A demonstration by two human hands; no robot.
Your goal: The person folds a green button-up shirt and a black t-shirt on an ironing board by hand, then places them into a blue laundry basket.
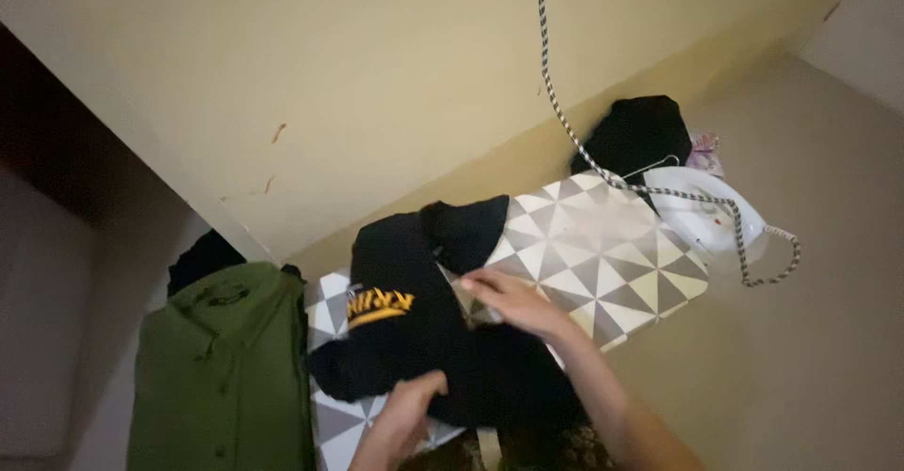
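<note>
Head view: a black garment (424, 330) with yellow lettering lies across the near end of an ironing board (603, 254). The left hand (405, 414) pinches its near hem; the right hand (513, 303) rests flat, fingers spread. The board's far end is bare up to the white iron (702, 212). A green shirt (221, 367) hangs beside the board's left edge.

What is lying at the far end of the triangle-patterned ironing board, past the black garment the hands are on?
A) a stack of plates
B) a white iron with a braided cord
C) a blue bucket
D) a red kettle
B: a white iron with a black-and-white braided cord rests at the far end of the triangle-patterned ironing board, beyond the black garment.
</note>
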